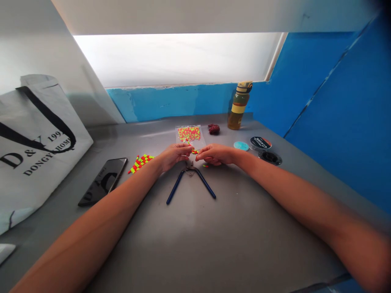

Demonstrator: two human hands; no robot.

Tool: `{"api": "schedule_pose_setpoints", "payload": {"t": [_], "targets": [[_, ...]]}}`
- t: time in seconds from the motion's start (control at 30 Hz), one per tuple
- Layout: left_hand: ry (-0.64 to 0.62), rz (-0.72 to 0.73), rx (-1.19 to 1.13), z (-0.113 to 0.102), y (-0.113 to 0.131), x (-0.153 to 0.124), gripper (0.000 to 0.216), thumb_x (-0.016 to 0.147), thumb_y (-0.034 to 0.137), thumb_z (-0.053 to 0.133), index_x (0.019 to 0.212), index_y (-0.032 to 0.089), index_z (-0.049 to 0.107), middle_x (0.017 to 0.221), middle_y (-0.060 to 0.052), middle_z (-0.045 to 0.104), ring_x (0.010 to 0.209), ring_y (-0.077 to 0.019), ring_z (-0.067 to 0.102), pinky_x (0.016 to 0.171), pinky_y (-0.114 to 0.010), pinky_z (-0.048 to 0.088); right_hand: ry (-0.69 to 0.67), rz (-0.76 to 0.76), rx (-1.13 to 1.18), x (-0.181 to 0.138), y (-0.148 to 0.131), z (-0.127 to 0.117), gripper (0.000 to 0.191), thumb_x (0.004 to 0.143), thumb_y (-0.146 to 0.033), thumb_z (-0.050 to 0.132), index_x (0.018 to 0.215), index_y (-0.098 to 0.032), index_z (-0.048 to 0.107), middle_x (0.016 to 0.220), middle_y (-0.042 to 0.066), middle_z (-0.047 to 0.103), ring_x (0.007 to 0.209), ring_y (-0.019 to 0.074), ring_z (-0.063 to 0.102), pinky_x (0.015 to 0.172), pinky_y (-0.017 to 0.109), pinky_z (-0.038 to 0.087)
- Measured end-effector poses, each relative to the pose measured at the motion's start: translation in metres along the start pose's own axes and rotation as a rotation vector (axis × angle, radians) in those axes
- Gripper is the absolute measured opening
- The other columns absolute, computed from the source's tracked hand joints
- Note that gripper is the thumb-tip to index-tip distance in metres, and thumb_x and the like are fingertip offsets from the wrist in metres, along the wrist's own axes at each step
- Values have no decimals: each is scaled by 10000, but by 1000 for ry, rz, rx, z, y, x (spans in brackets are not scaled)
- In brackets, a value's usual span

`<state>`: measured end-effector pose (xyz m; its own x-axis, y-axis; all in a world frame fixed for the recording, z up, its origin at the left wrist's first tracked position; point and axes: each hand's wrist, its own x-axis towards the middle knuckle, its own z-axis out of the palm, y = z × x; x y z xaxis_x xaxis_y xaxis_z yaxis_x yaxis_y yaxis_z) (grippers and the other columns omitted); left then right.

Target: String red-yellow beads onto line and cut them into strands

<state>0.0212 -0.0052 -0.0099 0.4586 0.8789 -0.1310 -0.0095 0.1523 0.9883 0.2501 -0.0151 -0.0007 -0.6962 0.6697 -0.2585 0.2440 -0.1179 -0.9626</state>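
Note:
My left hand (174,156) and my right hand (215,154) meet over the middle of the grey table (195,236), fingers pinched together. Between the fingertips is a small string of orange and yellow beads (194,151). Just below the hands lie blue-handled pliers (191,183), handles spread apart toward me. A clear bag of orange and yellow beads (189,134) lies right behind the hands. Several finished bead strings (140,162) lie left of my left hand. One loose bead (205,165) rests under my right hand.
A black phone (104,180) lies at the left, beside a white tote bag (30,142). At the back stand a bottle (240,106) and a dark red lump (214,129). Spools of line (260,143), a blue disc (241,145) and a black ring (270,157) sit right.

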Motion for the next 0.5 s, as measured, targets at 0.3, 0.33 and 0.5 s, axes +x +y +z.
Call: {"api": "schedule_pose_setpoints", "payload": {"t": [0.3,0.33,0.5], "targets": [[9,-3,-16,-1,-1,1,270,733,333,823,876,130,718,821,-18,588,768,-106,545,743,-252,473,-15,9,-15,0,2,-1,278,801,-332,727,733,-203,491,546,-76,369,449,78,280,393,235,193],[9,-1,-14,-1,0,1,266,735,331,822,873,128,717,814,-18,586,765,-107,543,738,-251,473,-17,8,-15,1,2,-2,276,800,-328,727,732,-203,490,547,-75,373,449,77,282,392,234,197],[12,-7,-46,0,1,1,258,729,309,827,863,124,708,788,-12,579,743,-100,542,718,-239,478,-8,19,-33,1,4,-2,274,790,-328,728,732,-203,491,543,-70,397,446,79,297,385,230,201]]}}
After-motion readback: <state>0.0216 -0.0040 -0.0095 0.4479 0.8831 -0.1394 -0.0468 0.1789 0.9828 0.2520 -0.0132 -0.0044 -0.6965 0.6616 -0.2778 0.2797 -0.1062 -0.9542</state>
